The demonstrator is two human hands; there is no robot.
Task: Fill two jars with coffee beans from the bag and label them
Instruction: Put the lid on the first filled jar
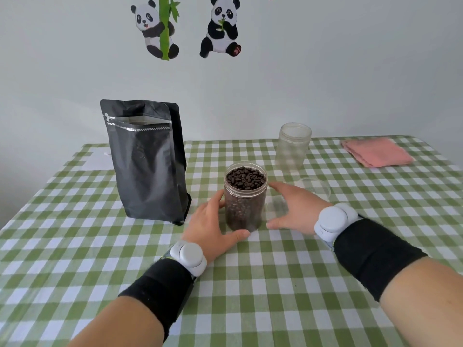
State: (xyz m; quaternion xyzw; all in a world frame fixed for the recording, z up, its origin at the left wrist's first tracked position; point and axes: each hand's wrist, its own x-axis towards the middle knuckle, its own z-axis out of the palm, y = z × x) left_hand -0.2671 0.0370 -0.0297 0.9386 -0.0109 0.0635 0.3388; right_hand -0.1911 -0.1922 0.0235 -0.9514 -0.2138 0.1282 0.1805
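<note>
A clear jar [245, 196] filled to the rim with coffee beans stands uncapped at the middle of the checked table. My left hand [213, 226] wraps round its lower left side, the thumb lying along the base. My right hand [294, 209] hovers just right of the jar with fingers spread, holding nothing. The black coffee bag [147, 161] stands upright to the left, its top open. An empty clear jar [293, 146] stands farther back on the right. A clear lid [318, 189] lies flat behind my right hand.
A folded pink cloth [378, 151] lies at the back right corner. A white sheet [96, 160] lies at the back left behind the bag. The green-checked tablecloth [263, 284] covers the table, and a wall stands close behind.
</note>
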